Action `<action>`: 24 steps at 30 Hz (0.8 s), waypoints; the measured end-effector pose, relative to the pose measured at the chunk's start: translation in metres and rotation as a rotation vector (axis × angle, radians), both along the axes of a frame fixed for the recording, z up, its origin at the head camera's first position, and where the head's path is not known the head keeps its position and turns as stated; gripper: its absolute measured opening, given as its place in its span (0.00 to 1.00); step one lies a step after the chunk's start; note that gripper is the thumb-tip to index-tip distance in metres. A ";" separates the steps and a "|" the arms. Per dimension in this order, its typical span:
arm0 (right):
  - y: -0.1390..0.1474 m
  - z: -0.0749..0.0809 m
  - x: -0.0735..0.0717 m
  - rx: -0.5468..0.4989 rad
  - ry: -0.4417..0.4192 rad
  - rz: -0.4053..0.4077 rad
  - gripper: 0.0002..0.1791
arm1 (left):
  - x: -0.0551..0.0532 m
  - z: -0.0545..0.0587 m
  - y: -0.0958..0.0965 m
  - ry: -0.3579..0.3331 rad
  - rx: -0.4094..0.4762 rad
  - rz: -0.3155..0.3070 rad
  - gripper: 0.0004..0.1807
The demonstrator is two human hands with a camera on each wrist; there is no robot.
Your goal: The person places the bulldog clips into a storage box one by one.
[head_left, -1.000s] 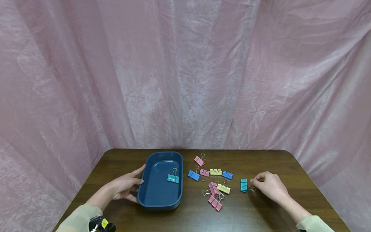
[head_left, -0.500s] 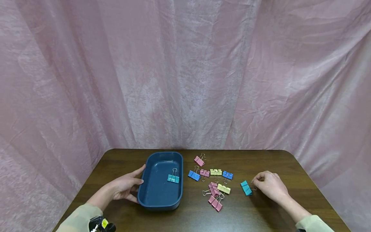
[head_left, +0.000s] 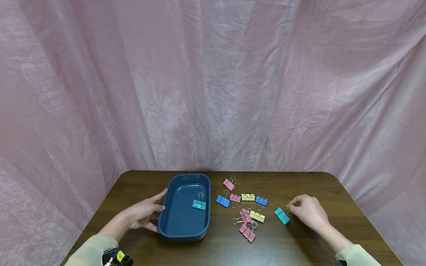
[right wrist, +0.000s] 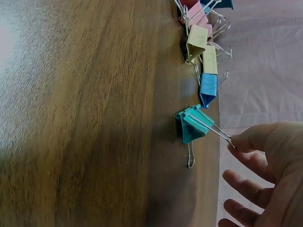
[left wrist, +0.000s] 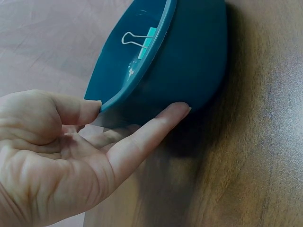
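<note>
In the head view, my left hand (head_left: 145,214) rests against the left side of a dark blue tray (head_left: 163,225), fingers spread and fairly straight. The left wrist view shows its fingertips touching the tray's rim and outer wall. One teal binder clip (head_left: 199,204) lies inside the tray. At the right, my right hand (head_left: 308,211) pinches a wire handle of another teal binder clip (right wrist: 196,124) between thumb and forefinger. Its other fingers are loosely bent. That clip is tilted, its body pointing toward the other clips; whether it touches the table is unclear.
Between the tray and my right hand lie several binder clips on the wooden table (head_left: 266,247): pink clips (head_left: 247,232), yellow clips (head_left: 257,216) and blue clips (head_left: 222,201). Some pink and yellow ones overlap. A pink curtain (head_left: 213,92) hangs behind the table's far edge.
The teal binder clip at my right hand has turned from upright to slanted and shifted slightly left, with the hand. My left hand and the tray have stayed put.
</note>
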State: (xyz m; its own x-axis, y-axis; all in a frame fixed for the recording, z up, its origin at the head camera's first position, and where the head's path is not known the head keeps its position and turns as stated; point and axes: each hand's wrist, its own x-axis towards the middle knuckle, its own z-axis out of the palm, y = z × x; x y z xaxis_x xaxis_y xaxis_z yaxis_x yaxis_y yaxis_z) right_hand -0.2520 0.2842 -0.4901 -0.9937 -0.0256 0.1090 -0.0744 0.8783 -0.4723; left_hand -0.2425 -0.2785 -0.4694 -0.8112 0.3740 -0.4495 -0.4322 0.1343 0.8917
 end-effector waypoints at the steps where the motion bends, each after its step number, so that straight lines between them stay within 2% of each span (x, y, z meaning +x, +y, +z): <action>1: -0.001 0.000 -0.001 -0.005 0.006 0.000 0.05 | 0.000 0.000 0.000 0.001 0.000 -0.001 0.40; 8: -0.008 0.000 -0.002 -0.069 0.008 0.006 0.05 | 0.000 0.001 0.001 0.002 -0.001 -0.002 0.40; 12: -0.009 0.003 -0.003 -0.075 0.038 0.013 0.04 | 0.000 0.001 0.001 0.002 -0.002 0.000 0.40; 19: -0.008 0.014 -0.001 -0.090 0.127 -0.004 0.05 | 0.000 -0.001 0.001 0.010 0.000 -0.007 0.41; 24: -0.010 0.027 -0.004 -0.133 0.259 -0.001 0.05 | 0.001 -0.002 0.000 0.026 -0.004 -0.022 0.41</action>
State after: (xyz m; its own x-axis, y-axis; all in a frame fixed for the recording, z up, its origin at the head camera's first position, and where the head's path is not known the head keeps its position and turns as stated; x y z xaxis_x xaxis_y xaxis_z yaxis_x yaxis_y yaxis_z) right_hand -0.2561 0.2741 -0.4631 -0.9325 0.0067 0.3612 -0.2068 0.8099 -0.5489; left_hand -0.2420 -0.2783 -0.4715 -0.8141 0.3903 -0.4301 -0.4060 0.1469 0.9020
